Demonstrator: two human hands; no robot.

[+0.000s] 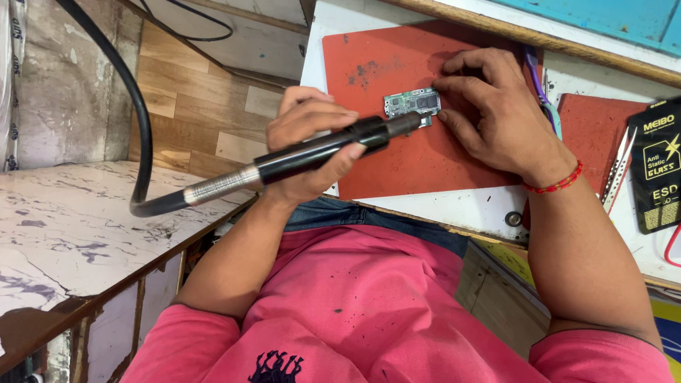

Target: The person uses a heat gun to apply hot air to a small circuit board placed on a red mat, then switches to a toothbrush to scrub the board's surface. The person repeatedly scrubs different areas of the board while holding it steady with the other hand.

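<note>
Left hand [312, 145] (fisted) around handpiece [319, 150]

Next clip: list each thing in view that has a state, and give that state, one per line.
Small green circuit board: flat on the mat, pinned by right-hand fingers.
Black handpiece tool with silver collar and black hose: gripped, tip at the board's edge.
Red rubber work mat: flat on the bench, smudged.
Left hand: closed around the handpiece.
Right hand: pressing on the board.
Black flat packet: lying on the bench.
</note>
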